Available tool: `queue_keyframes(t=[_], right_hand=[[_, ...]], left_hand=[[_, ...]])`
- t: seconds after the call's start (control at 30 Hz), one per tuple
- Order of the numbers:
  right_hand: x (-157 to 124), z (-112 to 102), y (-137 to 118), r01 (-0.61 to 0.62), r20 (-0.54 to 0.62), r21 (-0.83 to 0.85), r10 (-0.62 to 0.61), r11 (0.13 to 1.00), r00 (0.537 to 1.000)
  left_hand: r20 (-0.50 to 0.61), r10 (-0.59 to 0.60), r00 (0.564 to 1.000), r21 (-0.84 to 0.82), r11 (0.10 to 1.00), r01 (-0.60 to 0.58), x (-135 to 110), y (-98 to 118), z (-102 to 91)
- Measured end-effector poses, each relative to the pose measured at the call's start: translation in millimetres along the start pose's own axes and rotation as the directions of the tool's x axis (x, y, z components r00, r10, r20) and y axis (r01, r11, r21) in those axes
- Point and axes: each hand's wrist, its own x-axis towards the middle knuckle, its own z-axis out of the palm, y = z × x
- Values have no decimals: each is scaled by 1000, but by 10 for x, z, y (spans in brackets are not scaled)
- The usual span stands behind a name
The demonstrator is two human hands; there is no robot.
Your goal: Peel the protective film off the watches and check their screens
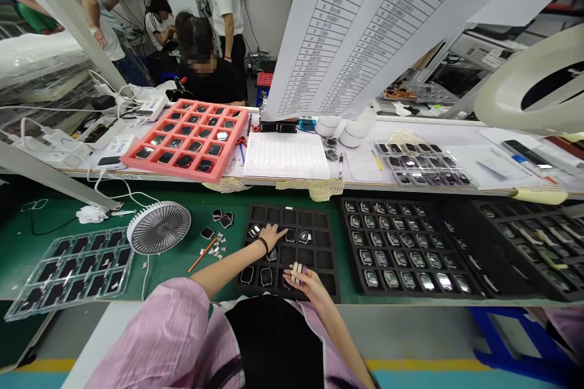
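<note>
A black foam tray [325, 258] with square compartments lies on the green mat in front of me. Several smartwatch bodies sit in it, one with a lit screen [254, 230] and another showing a round dial [303, 236]. My left hand [270, 236] reaches over the tray, fingers spread, its index fingertip at the edge of a dark watch body [290, 235]. Low over the tray's front part, my right hand [309, 284] is closed around a few small white pieces [297, 271]; their exact kind is unclear. A watch partly shows beneath my left wrist.
A round fan [159, 228] stands left, near loose watch bodies [223, 217], an orange stick [203, 254] and a clear tray [68, 270]. Another filled black tray [353, 276] lies right. A pink foam tray [128, 158] rests on the shelf; a printed sheet [310, 67] hangs above.
</note>
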Motion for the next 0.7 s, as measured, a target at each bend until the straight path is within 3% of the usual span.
queue_keyframes(t=[0.13, 0.27, 0.37, 0.5, 0.7], right_hand=[[-22, -48, 3, -4, -16, 5, 4, 1000, 1000], [-36, -91, 18, 1, -24, 17, 0, 1000, 1000], [-31, -110, 30, 1, -16, 26, 0, 1000, 1000], [-3, -127, 48, -4, 8, 27, 4, 1000, 1000], [28, -135, 69, -9, 27, 12, 8, 1000, 1000]], left_hand=[[14, 26, 1000, 6, 1000, -26, 174, 175, 36], [6, 40, 999, 13, 999, -40, 100, 207, 127], [4, 44, 999, 15, 999, -44, -76, 101, 175], [-19, -37, 999, 21, 999, 38, -276, -158, 177], [-34, -142, 989, -4, 990, 142, -276, -338, 144]])
